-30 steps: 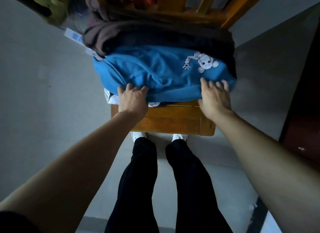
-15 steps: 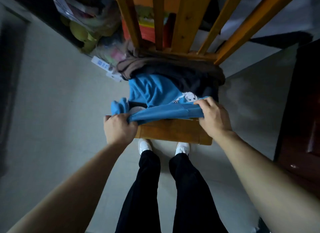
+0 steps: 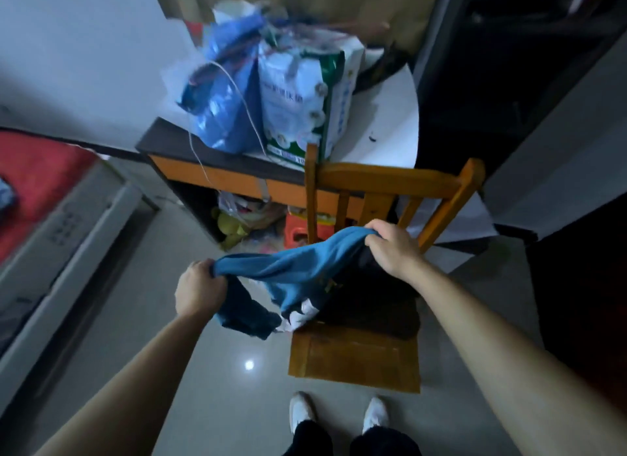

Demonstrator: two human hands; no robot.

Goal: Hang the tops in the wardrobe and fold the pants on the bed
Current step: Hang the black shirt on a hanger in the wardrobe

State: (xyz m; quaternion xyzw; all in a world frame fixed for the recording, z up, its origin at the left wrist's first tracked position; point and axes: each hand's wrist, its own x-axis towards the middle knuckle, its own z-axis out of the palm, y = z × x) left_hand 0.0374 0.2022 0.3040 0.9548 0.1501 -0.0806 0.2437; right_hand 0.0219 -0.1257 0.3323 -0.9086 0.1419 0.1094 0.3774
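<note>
A blue top [image 3: 291, 269] hangs stretched between my two hands above the wooden chair [image 3: 356, 357]. My left hand [image 3: 198, 291] grips its left end, and the cloth droops below that fist. My right hand [image 3: 393, 248] grips the right end near the chair's backrest. A white patch of the garment shows at its lowest fold. Dark clothes [image 3: 376, 296] still lie piled on the chair seat under the top.
A desk [image 3: 217, 170] behind the chair carries a blue bag [image 3: 220, 99] and a pack of paper rolls [image 3: 302, 99]. Clutter fills the space under it. A bed with a red cover [image 3: 37, 181] lies at the left. Dark furniture [image 3: 583, 286] stands at the right.
Both hands have lifted the blue top off the pile on the chair and raised it. My head has tilted up, so the desk and bed now show.
</note>
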